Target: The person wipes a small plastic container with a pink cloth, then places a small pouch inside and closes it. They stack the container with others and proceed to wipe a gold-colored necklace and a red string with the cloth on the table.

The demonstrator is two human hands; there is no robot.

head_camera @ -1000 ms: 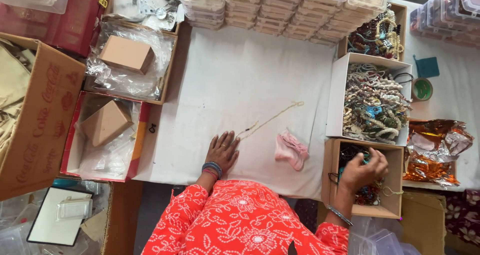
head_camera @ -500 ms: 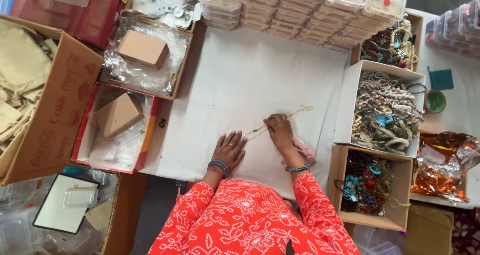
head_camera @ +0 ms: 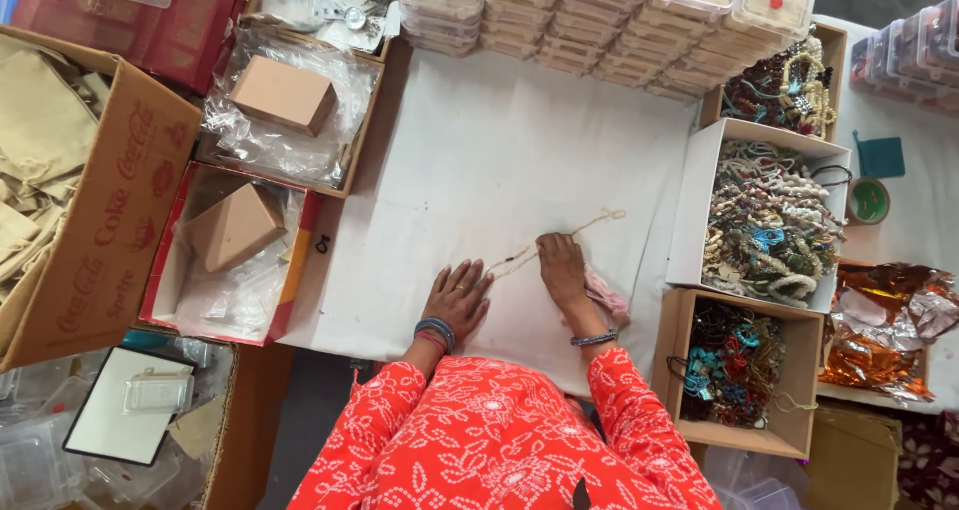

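My left hand point(head_camera: 458, 298) lies flat on the white cloth point(head_camera: 499, 150), fingers spread, holding nothing. My right hand point(head_camera: 561, 267) is just beside it, fingers bent down onto a thin pale bead string point(head_camera: 589, 223). I press one part of the string to the cloth, but I cannot tell if I pinch it. The string lies in a slanted line on the cloth, from near my left fingertips up past my right hand. A small pink pouch point(head_camera: 607, 295) peeks out under my right wrist.

To my right are open boxes: a white box point(head_camera: 689, 210) full of mixed beads and a brown box point(head_camera: 794, 385) with dark and blue ones. To my left are a red tray point(head_camera: 290, 300) with a brown cardboard box point(head_camera: 235, 227) on plastic, and a big carton point(head_camera: 110, 220) of tan bags. Stacks of clear plastic cases point(head_camera: 599, 20) line the far edge.
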